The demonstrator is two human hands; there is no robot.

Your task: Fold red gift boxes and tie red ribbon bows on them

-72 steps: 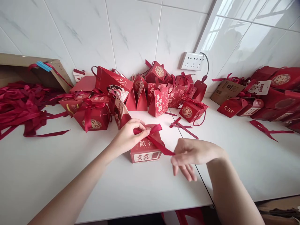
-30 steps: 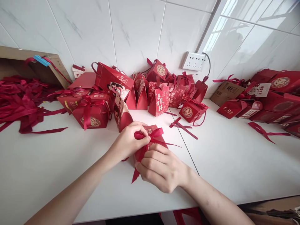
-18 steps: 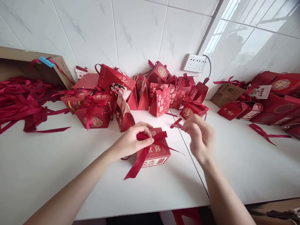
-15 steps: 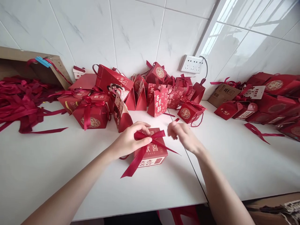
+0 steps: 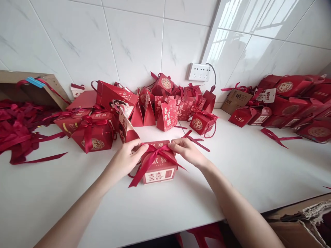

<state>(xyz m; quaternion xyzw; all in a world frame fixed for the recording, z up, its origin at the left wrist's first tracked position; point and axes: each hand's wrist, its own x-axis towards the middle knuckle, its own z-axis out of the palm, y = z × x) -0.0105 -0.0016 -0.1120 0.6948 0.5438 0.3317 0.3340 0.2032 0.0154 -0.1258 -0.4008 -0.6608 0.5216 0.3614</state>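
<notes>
A red gift box (image 5: 160,168) with a white label on its front stands on the white table in front of me. A dark red ribbon bow (image 5: 158,150) is tied across its top, with two tails hanging over the front and right side. My left hand (image 5: 131,155) pinches the bow's left loop between thumb and finger. On the other side, my right hand (image 5: 188,150) pinches the right loop at the box's top edge. A twisted red cord (image 5: 131,174) shows at the box's left side. Behind my right hand lies a loose ribbon (image 5: 198,140).
Red gift boxes with bows (image 5: 97,132) and tall red bags (image 5: 167,113) crowd the back of the table. Loose ribbons (image 5: 18,134) spill from a cardboard box (image 5: 60,93) at left. More boxes (image 5: 289,106) are stacked right. A power socket (image 5: 198,72) is on the tiled wall.
My right hand has come in from beside the box and now grips the bow's right loop. My left hand has shifted to the left loop. A loose ribbon now lies behind my right hand.
</notes>
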